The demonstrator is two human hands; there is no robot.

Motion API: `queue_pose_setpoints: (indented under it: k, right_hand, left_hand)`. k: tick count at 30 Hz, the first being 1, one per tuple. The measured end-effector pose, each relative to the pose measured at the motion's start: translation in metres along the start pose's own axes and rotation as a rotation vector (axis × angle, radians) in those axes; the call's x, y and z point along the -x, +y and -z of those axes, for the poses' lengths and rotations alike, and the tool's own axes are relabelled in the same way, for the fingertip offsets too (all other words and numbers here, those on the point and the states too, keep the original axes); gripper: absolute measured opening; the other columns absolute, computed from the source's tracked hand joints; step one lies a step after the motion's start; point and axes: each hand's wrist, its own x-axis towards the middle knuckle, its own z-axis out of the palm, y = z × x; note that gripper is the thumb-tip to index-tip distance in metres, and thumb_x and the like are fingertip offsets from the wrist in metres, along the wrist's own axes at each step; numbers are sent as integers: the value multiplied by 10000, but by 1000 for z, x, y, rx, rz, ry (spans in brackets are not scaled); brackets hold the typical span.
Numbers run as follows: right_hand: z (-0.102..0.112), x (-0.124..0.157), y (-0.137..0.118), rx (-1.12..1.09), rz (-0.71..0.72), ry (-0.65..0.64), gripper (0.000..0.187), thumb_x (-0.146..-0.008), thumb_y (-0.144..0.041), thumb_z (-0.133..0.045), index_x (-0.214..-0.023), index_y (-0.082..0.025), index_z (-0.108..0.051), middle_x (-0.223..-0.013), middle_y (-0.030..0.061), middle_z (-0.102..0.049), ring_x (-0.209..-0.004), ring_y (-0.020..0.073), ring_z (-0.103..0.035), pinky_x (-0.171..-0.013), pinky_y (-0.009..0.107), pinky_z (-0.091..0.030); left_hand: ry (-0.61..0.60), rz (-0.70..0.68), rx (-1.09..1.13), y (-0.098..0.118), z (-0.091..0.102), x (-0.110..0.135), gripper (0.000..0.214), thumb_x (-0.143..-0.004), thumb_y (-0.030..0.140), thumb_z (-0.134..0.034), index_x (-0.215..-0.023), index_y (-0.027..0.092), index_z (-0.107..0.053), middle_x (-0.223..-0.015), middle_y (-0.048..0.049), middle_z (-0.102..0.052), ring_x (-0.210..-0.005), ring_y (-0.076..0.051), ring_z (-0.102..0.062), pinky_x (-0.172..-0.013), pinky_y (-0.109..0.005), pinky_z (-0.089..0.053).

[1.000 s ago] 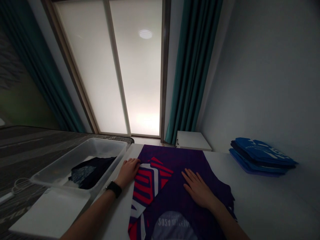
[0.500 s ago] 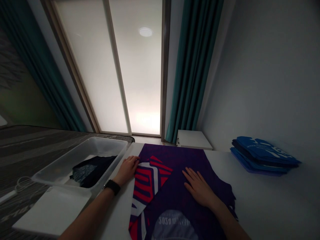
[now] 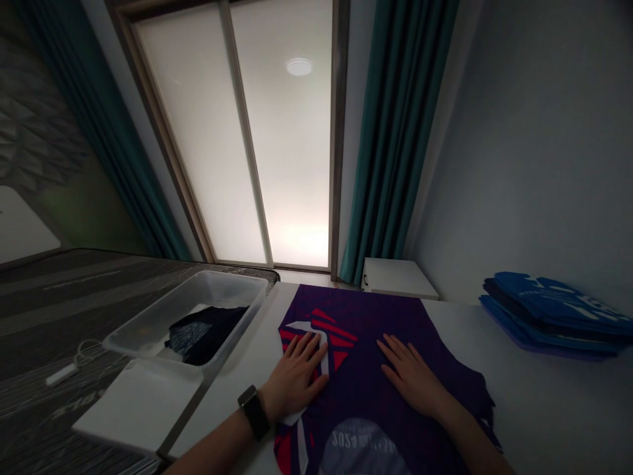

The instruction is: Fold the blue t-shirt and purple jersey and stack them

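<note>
- Head view: the left hand [image 3: 297, 377] lies flat, palm down and fingers spread, gripping nothing, on the folded-in red-and-white striped sleeve [image 3: 324, 328] of a dark purple sports jersey [image 3: 368, 396].
- The right hand [image 3: 414, 379] also lies flat and open on the purple cloth, just right of the left hand and apart from it.
- The jersey is spread on the white table [image 3: 544, 412], in the near middle, with a grey printed patch [image 3: 363, 448] at its near edge.
- A black wristwatch [image 3: 253, 412] sits on the left wrist.
- To the left, touching the table's edge, stands a clear plastic bin [image 3: 148, 326] holding dark clothes [image 3: 208, 326]; a white lid [image 3: 133, 408] lies in front of it.
- Far right on the table lies a stack of folded blue garments [image 3: 548, 313], well apart from the hands.
- Beyond the table stand a small white cabinet [image 3: 398, 280] and teal curtains [image 3: 390, 145].
</note>
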Motion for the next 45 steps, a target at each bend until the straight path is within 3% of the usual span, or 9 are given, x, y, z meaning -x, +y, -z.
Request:
queue_pose_setpoints:
  k: [4,9,18,23,29,34,38,41,45]
  right_hand:
    - [-2,-1,2,-11,6,11,579,-973,-537,-301,-1497,-291,-325,-1582,19,-251,-1461,220,-201,-1189,502,-151]
    - [-1,-1,1,-7,-5,-1,585,-974,-540,-295,-1501,-288,-320,-1583,20,-247,-1462,219,-198,-1193,491,-144]
    - [3,0,-3,-13,6,7,577,-976,-514,-305,-1503,-280,-320,-1582,26,-255,-1466,218,-183,-1195,489,-128]
    - [18,0,-8,-69,-34,-5,594,-981,-493,-280,-1497,-205,-341,-1562,56,-306,-1453,202,-236,-1196,467,-149]
    - [26,11,4,-29,-27,172,518,-969,-342,-282,-1428,-180,-461,-1455,78,-491,-1382,209,-387,-1186,491,-186]
    - [27,36,39,-29,-74,332,518,-950,-246,-231,-1379,-199,-518,-1385,84,-561,-1316,219,-466,-1154,473,-274]
    - [26,57,75,-97,-214,455,566,-934,-249,-213,-1451,-136,-412,-1314,132,-602,-1231,242,-535,-1088,444,-370]
    - [24,70,92,-208,-322,442,606,-913,-255,-214,-1493,-122,-331,-1245,135,-640,-1172,238,-575,-1047,431,-414]
    - [23,80,95,-388,-333,363,651,-837,-213,-249,-1472,-154,-381,-1327,100,-595,-1247,192,-529,-1101,379,-367]
  left_hand:
    - [1,5,-10,-2,5,0,627,-974,587,-346,-1532,330,-218,-1592,-66,-259,-1458,-333,-206,-1151,-618,-151]
    - [73,53,-18,-8,14,-4,629,-969,571,-387,-1526,306,-261,-1589,-84,-262,-1451,-333,-226,-1163,-563,-188]
    - [68,22,-19,-14,4,-4,664,-945,584,-437,-1520,290,-285,-1575,-106,-292,-1450,-352,-226,-1150,-563,-218]
    - [78,-12,40,22,15,-23,626,-979,517,-397,-1533,271,-240,-1593,-96,-248,-1462,-309,-211,-1158,-529,-236]
    - [54,-201,108,72,18,-54,572,-907,393,-550,-1446,275,-401,-1487,-83,-444,-1392,-289,-359,-1156,-487,-261]
    - [30,-375,143,113,16,-70,525,-912,411,-530,-1404,258,-429,-1402,-87,-520,-1321,-276,-435,-1127,-445,-305]
    - [22,-443,166,138,6,-85,554,-920,425,-510,-1427,235,-391,-1431,-98,-491,-1316,-286,-434,-1105,-446,-323]
    - [22,-437,177,147,-1,-103,542,-915,413,-511,-1414,231,-403,-1417,-100,-498,-1270,-288,-465,-1058,-444,-365]
    - [41,-375,193,154,-7,-128,372,-920,346,-492,-1276,243,-527,-1239,-80,-596,-1114,-265,-540,-972,-431,-416]
